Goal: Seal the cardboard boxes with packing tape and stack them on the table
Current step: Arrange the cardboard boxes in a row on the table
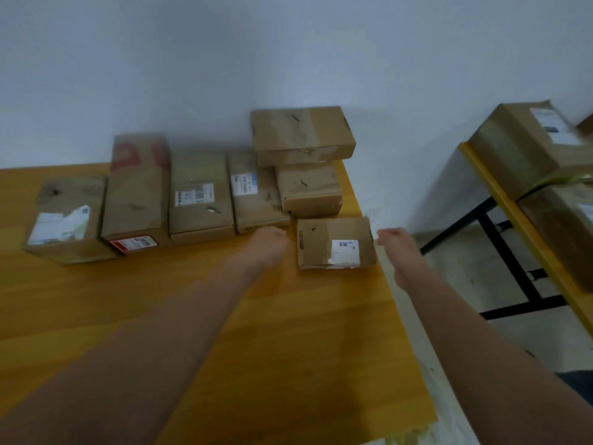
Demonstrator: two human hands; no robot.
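A small labelled box [335, 242] sits at the counter's [224, 316] right edge, between the left hand [271, 240] and the right hand [396, 244], each just beside it. Blur hides how their fingers lie. Behind it, a row of boxes [200, 197] lines the wall.

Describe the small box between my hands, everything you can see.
The small box is brown corrugated cardboard. It is closed and lies flat near the right edge of the table, just in front of the two-box stack. A white printed label with ragged edges sits on its top. The left hand and right hand flank it, neither clearly touching.
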